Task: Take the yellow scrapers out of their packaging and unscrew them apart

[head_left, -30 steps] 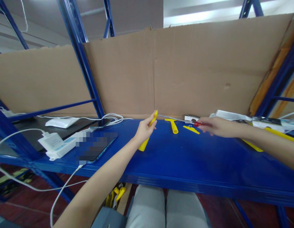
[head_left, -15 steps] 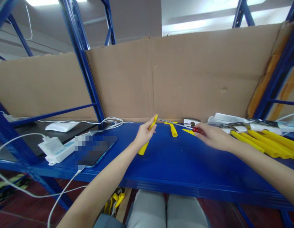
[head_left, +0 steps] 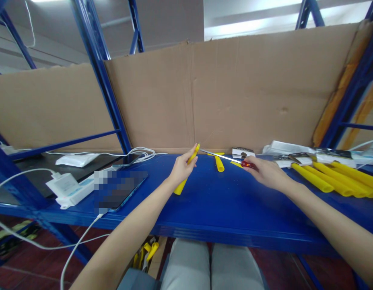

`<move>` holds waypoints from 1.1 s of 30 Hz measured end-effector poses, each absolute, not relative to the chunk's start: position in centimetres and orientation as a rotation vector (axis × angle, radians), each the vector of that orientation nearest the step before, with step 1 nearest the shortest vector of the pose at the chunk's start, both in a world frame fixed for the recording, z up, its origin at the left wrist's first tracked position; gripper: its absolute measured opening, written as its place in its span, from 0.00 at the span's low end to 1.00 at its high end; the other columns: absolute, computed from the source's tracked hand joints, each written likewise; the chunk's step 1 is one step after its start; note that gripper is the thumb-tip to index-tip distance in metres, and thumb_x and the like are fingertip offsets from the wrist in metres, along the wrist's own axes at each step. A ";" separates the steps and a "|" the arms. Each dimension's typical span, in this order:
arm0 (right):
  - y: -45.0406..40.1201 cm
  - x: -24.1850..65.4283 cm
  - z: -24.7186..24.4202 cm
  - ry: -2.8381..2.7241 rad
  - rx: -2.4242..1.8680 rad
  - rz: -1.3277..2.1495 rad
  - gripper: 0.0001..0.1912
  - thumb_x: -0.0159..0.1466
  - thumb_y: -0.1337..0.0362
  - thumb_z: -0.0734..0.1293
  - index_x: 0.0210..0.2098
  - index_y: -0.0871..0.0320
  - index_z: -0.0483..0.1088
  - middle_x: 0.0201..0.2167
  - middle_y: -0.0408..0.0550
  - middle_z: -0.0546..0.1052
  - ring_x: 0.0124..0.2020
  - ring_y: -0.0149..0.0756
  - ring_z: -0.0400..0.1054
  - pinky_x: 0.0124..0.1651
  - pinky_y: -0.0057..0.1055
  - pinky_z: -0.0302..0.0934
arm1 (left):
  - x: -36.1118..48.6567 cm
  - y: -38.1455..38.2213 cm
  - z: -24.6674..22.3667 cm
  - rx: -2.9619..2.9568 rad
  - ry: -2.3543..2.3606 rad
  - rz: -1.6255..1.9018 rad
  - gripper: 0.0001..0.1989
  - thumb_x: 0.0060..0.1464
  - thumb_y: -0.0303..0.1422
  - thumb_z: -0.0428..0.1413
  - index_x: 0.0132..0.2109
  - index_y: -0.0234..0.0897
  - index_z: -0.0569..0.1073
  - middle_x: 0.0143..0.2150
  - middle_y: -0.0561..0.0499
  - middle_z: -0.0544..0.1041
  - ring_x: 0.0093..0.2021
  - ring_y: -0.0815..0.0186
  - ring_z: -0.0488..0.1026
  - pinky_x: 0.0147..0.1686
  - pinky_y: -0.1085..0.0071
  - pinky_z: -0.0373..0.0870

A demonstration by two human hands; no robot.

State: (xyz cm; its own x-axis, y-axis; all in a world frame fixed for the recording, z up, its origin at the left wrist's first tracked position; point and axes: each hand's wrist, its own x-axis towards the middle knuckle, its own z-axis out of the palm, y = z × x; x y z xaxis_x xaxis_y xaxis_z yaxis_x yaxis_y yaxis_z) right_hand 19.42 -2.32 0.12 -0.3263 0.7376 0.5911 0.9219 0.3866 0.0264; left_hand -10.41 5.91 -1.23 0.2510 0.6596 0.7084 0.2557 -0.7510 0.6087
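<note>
My left hand (head_left: 183, 166) is closed around a yellow plastic tube-like handle (head_left: 180, 187), which stands tilted above the blue shelf top. In my right hand (head_left: 261, 169) is a screwdriver with a red handle (head_left: 247, 164) and a long metal shaft (head_left: 221, 156). The shaft points left, and its tip is close to the upper end of the yellow handle; whether they touch I cannot tell. Behind the shaft lies a T-shaped yellow piece (head_left: 219, 164) on the shelf. Another yellow piece (head_left: 236, 164) is partly hidden by the screwdriver and right hand.
Several yellow tubes (head_left: 340, 181) lie at the right, beside packaged parts (head_left: 295, 152). To the left are a tablet (head_left: 122, 193), a white power strip (head_left: 83, 191) and cables (head_left: 141, 153). Cardboard (head_left: 234, 92) walls the back. A box below holds yellow pieces (head_left: 152, 251).
The view has tilted slightly, so everything sits a little higher in it. My right hand and screwdriver have shifted slightly left; both grips are unchanged.
</note>
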 end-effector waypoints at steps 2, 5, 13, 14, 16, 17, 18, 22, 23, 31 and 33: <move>-2.2 19.5 -0.1 -2.139 -1.395 -0.447 0.10 0.66 0.57 0.57 0.40 0.54 0.67 0.33 0.49 0.78 0.32 0.40 0.74 0.32 0.32 0.63 | -10.4 6.0 -1.3 2.176 0.831 1.508 0.27 0.56 0.34 0.54 0.62 0.35 0.67 0.48 0.44 0.79 0.23 0.73 0.72 0.25 0.77 0.71; -1.8 19.6 -0.7 -2.155 -1.336 -0.344 0.14 0.67 0.56 0.55 0.41 0.56 0.67 0.36 0.53 0.78 0.35 0.42 0.74 0.36 0.35 0.66 | -10.4 6.0 -1.4 2.177 0.820 1.503 0.27 0.56 0.33 0.54 0.62 0.35 0.66 0.49 0.43 0.79 0.24 0.73 0.73 0.25 0.77 0.71; -1.4 20.0 -1.4 -2.183 -1.222 -0.287 0.13 0.66 0.57 0.55 0.35 0.55 0.68 0.31 0.53 0.76 0.32 0.41 0.71 0.35 0.37 0.66 | -10.3 5.9 -1.3 2.182 0.800 1.485 0.27 0.56 0.32 0.53 0.63 0.37 0.65 0.51 0.43 0.78 0.23 0.74 0.73 0.23 0.78 0.71; -1.4 20.1 -1.4 -2.164 -1.226 -0.301 0.12 0.66 0.57 0.56 0.35 0.54 0.68 0.31 0.52 0.76 0.31 0.41 0.71 0.34 0.36 0.65 | -10.3 5.9 -1.4 2.189 0.798 1.486 0.27 0.56 0.32 0.53 0.63 0.37 0.65 0.52 0.43 0.77 0.23 0.74 0.73 0.24 0.78 0.72; -1.4 20.2 -1.3 -2.129 -1.247 -0.313 0.10 0.65 0.56 0.59 0.36 0.54 0.68 0.30 0.50 0.76 0.29 0.39 0.71 0.31 0.34 0.64 | -10.3 6.1 -1.5 2.203 0.792 1.501 0.26 0.56 0.32 0.53 0.62 0.38 0.66 0.55 0.43 0.75 0.23 0.74 0.73 0.26 0.76 0.73; -1.5 20.2 -1.3 -2.115 -1.254 -0.307 0.10 0.64 0.56 0.60 0.36 0.54 0.68 0.29 0.49 0.76 0.29 0.39 0.70 0.30 0.33 0.63 | -10.3 6.2 -1.6 2.209 0.789 1.513 0.26 0.56 0.32 0.54 0.62 0.38 0.67 0.56 0.43 0.75 0.23 0.74 0.73 0.26 0.75 0.74; -1.5 20.2 -1.3 -2.104 -1.254 -0.292 0.10 0.64 0.56 0.60 0.35 0.54 0.68 0.29 0.48 0.76 0.28 0.38 0.70 0.29 0.33 0.63 | -10.3 6.2 -1.6 2.216 0.785 1.522 0.26 0.56 0.32 0.54 0.62 0.38 0.67 0.56 0.43 0.74 0.23 0.74 0.73 0.27 0.75 0.74; -1.5 20.0 -1.6 -2.102 -1.221 -0.194 0.12 0.64 0.54 0.60 0.37 0.55 0.68 0.31 0.50 0.77 0.30 0.40 0.71 0.33 0.35 0.65 | -10.4 6.4 -1.7 2.241 0.777 1.526 0.26 0.56 0.33 0.53 0.62 0.37 0.67 0.56 0.42 0.74 0.24 0.73 0.73 0.28 0.74 0.75; -1.4 19.9 -1.6 -2.115 -1.217 -0.172 0.13 0.64 0.54 0.59 0.37 0.55 0.69 0.32 0.52 0.77 0.31 0.41 0.72 0.34 0.36 0.65 | -10.4 6.4 -1.6 2.247 0.777 1.524 0.26 0.57 0.33 0.53 0.62 0.37 0.66 0.56 0.42 0.74 0.24 0.73 0.73 0.28 0.74 0.75; -1.5 19.9 -1.8 -2.145 -1.187 -0.119 0.12 0.63 0.54 0.59 0.33 0.55 0.67 0.28 0.51 0.75 0.28 0.40 0.70 0.31 0.35 0.63 | -10.5 6.4 -1.5 2.274 0.786 1.510 0.26 0.57 0.33 0.53 0.62 0.35 0.66 0.55 0.42 0.75 0.24 0.73 0.73 0.30 0.73 0.75; -1.7 20.0 -1.9 -2.130 -1.225 -0.085 0.12 0.63 0.53 0.59 0.33 0.54 0.66 0.27 0.48 0.75 0.26 0.39 0.69 0.29 0.34 0.62 | -10.5 6.4 -1.5 2.281 0.773 1.518 0.26 0.57 0.34 0.53 0.62 0.34 0.67 0.55 0.41 0.75 0.24 0.73 0.73 0.31 0.73 0.75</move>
State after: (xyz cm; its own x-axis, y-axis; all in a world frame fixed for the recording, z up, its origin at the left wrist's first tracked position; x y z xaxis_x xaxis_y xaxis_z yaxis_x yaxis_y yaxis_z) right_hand 19.95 -1.70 -1.86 -0.3349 0.7446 0.5774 0.7882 0.5572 -0.2614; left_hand -10.48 6.44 -1.53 0.2996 0.5807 0.7570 0.2710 -0.8126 0.5161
